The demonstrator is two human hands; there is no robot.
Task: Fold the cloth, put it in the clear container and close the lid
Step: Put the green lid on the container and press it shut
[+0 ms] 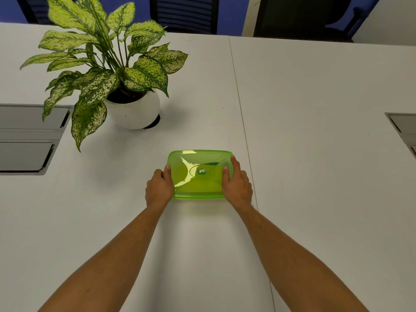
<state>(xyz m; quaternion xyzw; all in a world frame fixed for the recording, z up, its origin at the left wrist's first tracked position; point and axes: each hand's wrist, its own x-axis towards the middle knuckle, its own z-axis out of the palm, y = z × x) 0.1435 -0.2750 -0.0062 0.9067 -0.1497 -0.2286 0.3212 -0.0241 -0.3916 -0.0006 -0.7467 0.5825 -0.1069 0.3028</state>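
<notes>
Bright, even overhead light fills the scene. White glare streaks cross the green lid (199, 172), and a soft sheen lies on the table (315, 154) toward six o'clock of it. Shadows are faint and diffuse beneath the plant (108, 64). Focus is sharp; straight table edges bow near the borders.

I count one container (199, 194), its walls barely showing; one green lid (198, 174) on it; one round label (201, 171) on that lid; two hands, left hand (159, 188) and right hand (236, 185), each with its grip at a short side of the lid; one potted plant (108, 61) in one white pot (134, 113); two desk (315, 154) slabs meeting at one seam; two recessed grey hatches, one at the left edge (29, 138), one at the right (403, 127); chairs behind, too cropped to count.
</notes>
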